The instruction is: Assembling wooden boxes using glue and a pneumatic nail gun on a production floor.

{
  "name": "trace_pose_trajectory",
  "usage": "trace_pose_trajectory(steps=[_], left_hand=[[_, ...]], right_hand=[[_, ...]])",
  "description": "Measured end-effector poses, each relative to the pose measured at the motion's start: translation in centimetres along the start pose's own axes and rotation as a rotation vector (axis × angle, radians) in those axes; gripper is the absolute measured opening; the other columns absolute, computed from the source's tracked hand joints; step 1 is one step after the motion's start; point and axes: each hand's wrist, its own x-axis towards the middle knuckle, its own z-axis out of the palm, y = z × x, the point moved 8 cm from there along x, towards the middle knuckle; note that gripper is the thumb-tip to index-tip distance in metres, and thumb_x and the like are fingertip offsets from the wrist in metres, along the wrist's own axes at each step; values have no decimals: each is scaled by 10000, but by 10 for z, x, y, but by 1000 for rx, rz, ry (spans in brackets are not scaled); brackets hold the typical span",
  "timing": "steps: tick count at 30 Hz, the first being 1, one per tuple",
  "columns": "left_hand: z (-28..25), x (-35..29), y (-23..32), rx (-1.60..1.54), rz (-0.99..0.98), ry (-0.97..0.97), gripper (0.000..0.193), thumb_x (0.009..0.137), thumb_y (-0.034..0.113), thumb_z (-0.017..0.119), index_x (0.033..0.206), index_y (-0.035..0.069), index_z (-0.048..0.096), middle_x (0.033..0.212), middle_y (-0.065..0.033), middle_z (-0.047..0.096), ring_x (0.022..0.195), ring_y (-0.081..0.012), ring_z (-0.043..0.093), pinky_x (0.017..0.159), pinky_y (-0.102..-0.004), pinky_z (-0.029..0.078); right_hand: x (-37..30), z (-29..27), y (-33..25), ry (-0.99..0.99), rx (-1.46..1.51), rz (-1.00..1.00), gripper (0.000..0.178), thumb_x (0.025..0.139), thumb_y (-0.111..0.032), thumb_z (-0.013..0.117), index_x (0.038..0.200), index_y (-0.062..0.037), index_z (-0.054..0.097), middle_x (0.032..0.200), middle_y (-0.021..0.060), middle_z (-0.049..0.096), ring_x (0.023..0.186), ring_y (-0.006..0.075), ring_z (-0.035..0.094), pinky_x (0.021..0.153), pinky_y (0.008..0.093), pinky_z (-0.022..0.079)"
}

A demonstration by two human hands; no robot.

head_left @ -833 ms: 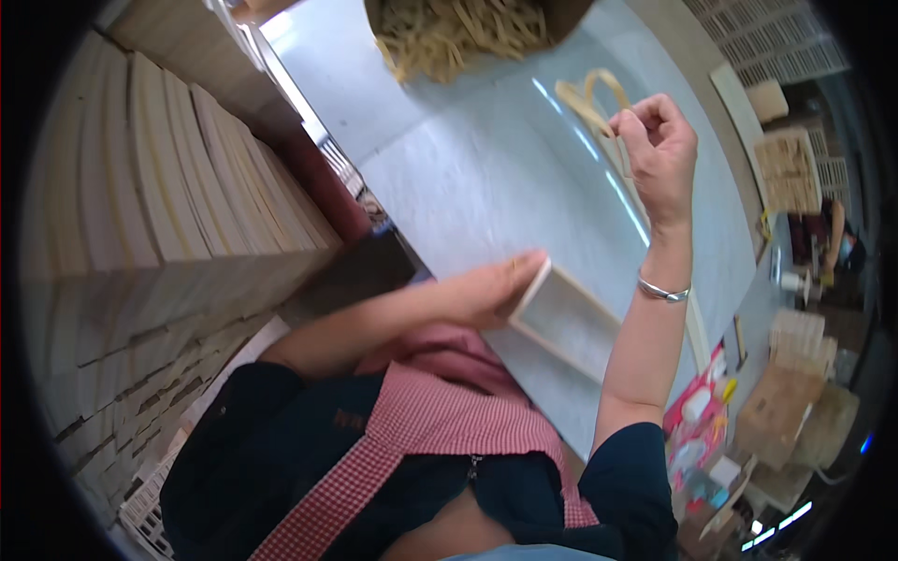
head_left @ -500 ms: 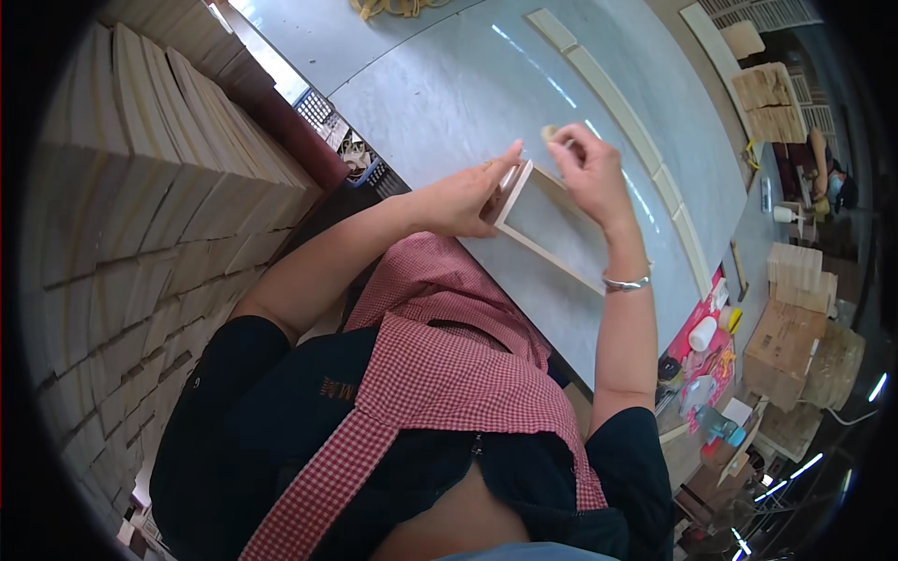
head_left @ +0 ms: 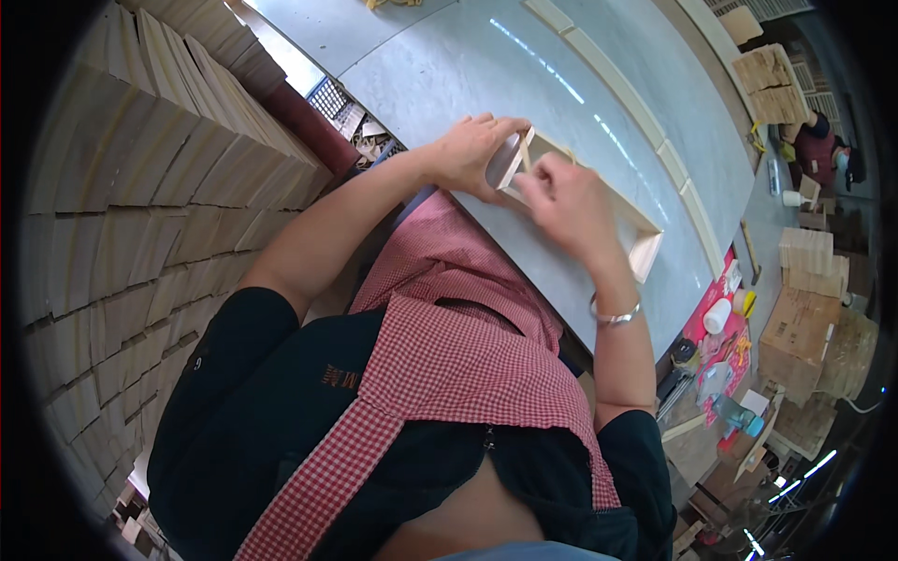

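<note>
The fingers of your left hand pinch one end of the wooden frame over the tabletop, your right hand bends beside that end (too blurred to tell whether its fingers pinch anything), and stacked wood stands to your left.

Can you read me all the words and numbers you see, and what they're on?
Orange lettering on the dark shirt: it's there, but I won't copy it out.
Pale mark on the shirt's sleeve: too small to read.
Markings on the cardboard box: too small to read.
Wooden frame: no writing that I can see.
</note>
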Motion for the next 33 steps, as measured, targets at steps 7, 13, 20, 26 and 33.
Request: trace_pose_trajectory(steps=[7,13,20,26,33], left_hand=[[5,18,2,106,42,-64,1045,566,346,904,1441,78,399,1276,-159,582,1126,-318,533,1056,-442,361],[-8,5,2,114,-38,-40,1039,551,310,892,1441,64,415,1252,-155,605,1109,-310,562,1041,-427,382],[0,9,1,63,-49,-122,1030,571,290,879,1456,69,399,1253,-149,600,1107,-316,556,1064,-423,360],[4,6,2,123,-20,-87,1009,628,259,855,1499,77,378,1298,-151,589,1176,-320,523,1073,-450,351],[-6,-8,2,-465,-306,-159,583,919,135,602,1487,90,481,1172,-142,610,1046,-250,562,919,-304,487]], right_hand=[[-65,51,-9,168,21,-37,140,920,-162,621,988,-54,680,840,108,679,669,324,621,606,398,483],[-189,-9,144,446,-58,243,185,890,-40,615,1041,-23,720,749,78,606,580,208,498,559,321,417],[-172,-50,232,404,83,393,539,823,27,627,1356,1,554,1087,109,584,630,158,489,598,298,449],[-155,4,249,289,275,195,608,745,132,520,1341,17,533,1174,122,547,970,259,561,877,305,495],[-162,-4,220,445,341,178,608,695,151,457,1282,22,554,990,80,508,822,215,488,756,274,438]])
